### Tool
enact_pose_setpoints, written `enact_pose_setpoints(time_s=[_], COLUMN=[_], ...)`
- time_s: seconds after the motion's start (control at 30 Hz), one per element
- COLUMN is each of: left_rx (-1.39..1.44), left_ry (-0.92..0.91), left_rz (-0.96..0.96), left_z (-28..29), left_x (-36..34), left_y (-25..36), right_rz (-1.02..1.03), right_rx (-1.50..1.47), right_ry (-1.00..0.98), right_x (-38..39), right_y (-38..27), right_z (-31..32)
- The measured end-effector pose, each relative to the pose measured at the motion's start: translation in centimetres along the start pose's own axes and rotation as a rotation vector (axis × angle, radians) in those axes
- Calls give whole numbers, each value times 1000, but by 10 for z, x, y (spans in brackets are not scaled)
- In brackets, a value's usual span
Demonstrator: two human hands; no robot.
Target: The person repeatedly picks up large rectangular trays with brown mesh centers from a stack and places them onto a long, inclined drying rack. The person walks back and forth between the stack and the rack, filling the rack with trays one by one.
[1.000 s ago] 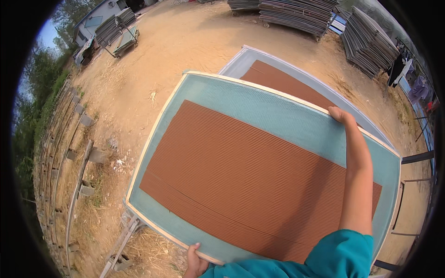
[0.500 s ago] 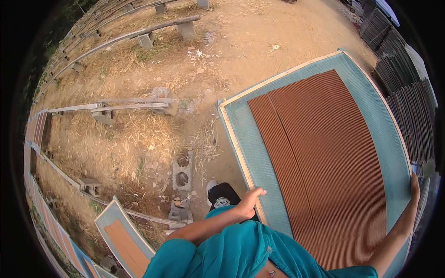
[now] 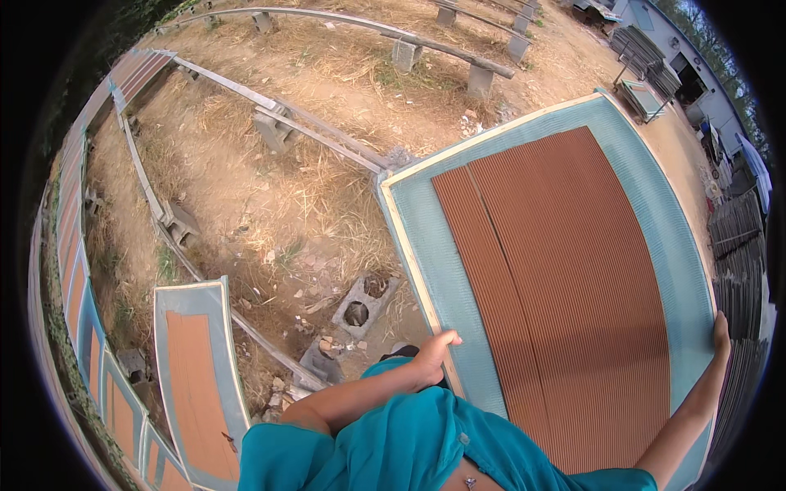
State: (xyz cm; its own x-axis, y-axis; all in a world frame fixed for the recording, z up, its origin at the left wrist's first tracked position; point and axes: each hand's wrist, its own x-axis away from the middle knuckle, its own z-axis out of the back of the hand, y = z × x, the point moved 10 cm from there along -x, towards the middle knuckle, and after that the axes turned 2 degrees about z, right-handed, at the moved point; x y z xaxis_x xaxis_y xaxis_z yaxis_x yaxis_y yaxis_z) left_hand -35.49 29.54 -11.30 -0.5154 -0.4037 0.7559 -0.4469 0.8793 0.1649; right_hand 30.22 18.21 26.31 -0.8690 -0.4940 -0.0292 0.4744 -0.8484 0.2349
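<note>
A large wooden-framed mesh screen (image 3: pixel 692 327) with blue-green netting is held level in front of my body. On it lies a broad brown layer (image 3: pixel 581 303) of fine parallel strands, split lengthwise by a thin dark gap. My left hand (image 3: pixel 434 358) grips the near left edge, its thumb over the wooden rim. On the opposite edge, my right hand (image 3: pixel 720 337) is closed around the frame; most of its fingers are hidden behind it.
At lower left, a similar screen (image 3: pixel 232 360) with an orange-brown layer leans on a wooden rail (image 3: pixel 274 348). More filled screens (image 3: pixel 74 213) line the far left. Concrete blocks (image 3: pixel 366 304) and poles (image 3: pixel 327 146) stand over straw-strewn soil. Stacked screens (image 3: pixel 737 245) are at right.
My body has turned to the right, so the ground, rails and leaning screen have shifted in view. The held screen stays in both hands; a building now shows at upper right.
</note>
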Motion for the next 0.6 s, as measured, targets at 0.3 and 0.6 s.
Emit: enact_pose_setpoints(time_s=[0.3, 0.6], left_rx=[247, 503], left_ry=[-49, 70], left_rz=[-179, -455], left_z=[26, 67], left_x=[-25, 6], left_y=[142, 263], right_rz=[377, 710], right_rx=[-66, -153], right_ry=[84, 150], right_x=[-98, -72], right_y=[-351, -690], right_z=[61, 172])
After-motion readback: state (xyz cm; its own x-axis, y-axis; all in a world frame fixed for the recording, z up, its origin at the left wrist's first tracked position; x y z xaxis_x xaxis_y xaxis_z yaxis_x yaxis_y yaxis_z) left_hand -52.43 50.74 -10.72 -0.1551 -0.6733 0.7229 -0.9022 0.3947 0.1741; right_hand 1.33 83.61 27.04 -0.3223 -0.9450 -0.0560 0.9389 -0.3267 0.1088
